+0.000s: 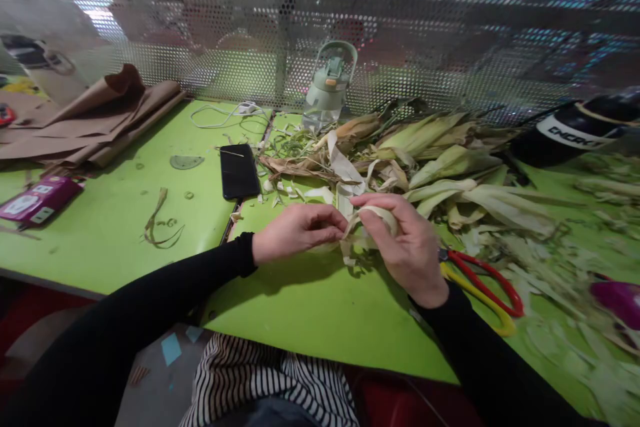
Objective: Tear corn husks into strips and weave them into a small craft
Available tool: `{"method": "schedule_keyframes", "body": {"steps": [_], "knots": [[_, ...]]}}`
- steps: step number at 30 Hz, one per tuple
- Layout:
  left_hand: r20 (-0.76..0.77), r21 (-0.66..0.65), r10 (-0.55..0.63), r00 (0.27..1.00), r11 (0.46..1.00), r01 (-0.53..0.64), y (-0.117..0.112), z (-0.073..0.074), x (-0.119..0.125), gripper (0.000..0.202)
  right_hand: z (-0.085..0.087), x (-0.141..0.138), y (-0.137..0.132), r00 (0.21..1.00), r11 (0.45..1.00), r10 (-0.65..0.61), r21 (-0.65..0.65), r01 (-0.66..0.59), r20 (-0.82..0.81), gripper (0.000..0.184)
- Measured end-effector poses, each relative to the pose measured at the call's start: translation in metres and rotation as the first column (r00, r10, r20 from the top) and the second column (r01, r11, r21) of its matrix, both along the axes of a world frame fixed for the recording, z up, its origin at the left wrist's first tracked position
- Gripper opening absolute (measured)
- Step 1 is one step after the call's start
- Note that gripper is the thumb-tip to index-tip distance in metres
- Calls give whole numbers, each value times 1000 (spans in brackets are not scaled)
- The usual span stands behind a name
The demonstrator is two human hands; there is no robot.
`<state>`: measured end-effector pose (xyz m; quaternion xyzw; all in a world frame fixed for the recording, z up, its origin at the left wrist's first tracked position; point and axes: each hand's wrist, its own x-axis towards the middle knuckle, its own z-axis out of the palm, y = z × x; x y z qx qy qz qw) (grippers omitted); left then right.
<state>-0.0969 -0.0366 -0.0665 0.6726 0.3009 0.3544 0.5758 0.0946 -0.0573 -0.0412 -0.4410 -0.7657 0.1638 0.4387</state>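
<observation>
Both hands meet over the green table [310, 307], working on a pale strip of corn husk [353, 223]. My left hand [303, 230] pinches its left end between thumb and fingers. Curled around the right part of the strip, my right hand [403, 240] grips it with thumb and forefinger. Just beyond the hands lies a heap of corn husks [445, 167], some green, some dried brown, with loose scraps around it. Scissors [483, 280] with one red and one yellow handle rest beside my right wrist, their blades mostly hidden.
A black phone [239, 171] lies left of the husks. Behind them stands a pale green water bottle [329, 83] by a perforated metal screen [225, 73]. Brown paper [115, 117] and a purple pack [40, 201] are at left. A black bottle [570, 130] lies tilted at right.
</observation>
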Motion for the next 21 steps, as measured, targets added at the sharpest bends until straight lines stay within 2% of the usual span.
{"method": "schedule_keyframes", "body": {"steps": [1,3,7,11,15,18,21], "knots": [[23,-31,-42,999,999,42,-1,1,0,11,-1,-1,0,999,995,-38,-96,35,-23,14],[59,-92,-69,996,993,75,-4,3,0,15,-2,-2,1,994,976,-102,-194,94,-33,19],[3,-151,11,1000,988,-10,-5,6,0,28,-6,-3,4,989,971,-148,-192,142,-16,23],[31,-169,100,995,981,-93,-2,5,2,30,-6,1,6,994,947,-76,-318,47,-77,26],[74,-204,178,981,966,-160,2,4,3,34,0,5,5,970,892,10,-437,-119,-245,39],[13,-152,166,986,975,-162,0,4,1,33,6,6,5,936,847,58,-480,-230,-347,38],[-24,-112,153,988,982,-154,-1,4,0,30,16,11,6,939,806,54,-540,-242,-341,41]]}}
